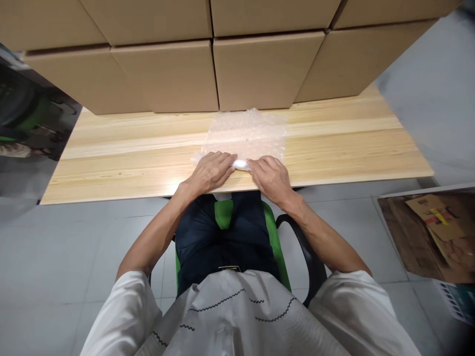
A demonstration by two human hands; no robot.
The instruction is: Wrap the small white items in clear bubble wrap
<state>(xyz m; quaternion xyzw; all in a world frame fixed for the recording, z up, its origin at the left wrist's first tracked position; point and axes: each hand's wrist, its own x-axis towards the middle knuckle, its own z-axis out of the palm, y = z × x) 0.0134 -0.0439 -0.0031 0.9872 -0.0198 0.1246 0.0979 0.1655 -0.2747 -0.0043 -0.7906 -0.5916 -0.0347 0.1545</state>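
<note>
Head view, read left to right. The left hand (211,172) lies palm down at the near edge of the tabletop (118,158), fingers stretched toward the centre, their tips pressing on a small white object (241,163) rolled into the near edge of a sheet of bubble wrap (247,133). The right hand (272,177) mirrors it from the other side, fingers flat and angled inward, tips on the same white bundle. Neither grip closes round anything: both hands are flat and open, pinning rather than clasping. The wrists rest at the near edge, with the forearms sloping back over the lap and elbows spread.

The sheet spreads from the hands toward the far edge, stopping just short of the cardboard boxes (260,69) stacked along it.

Likely faults, as a judgement: the bundle sits close to the near edge, so uneven pressure between the two hands could skew the roll or nudge it off toward the lap; the loose, slippery wrap may spring open if the fingertips lift.
</note>
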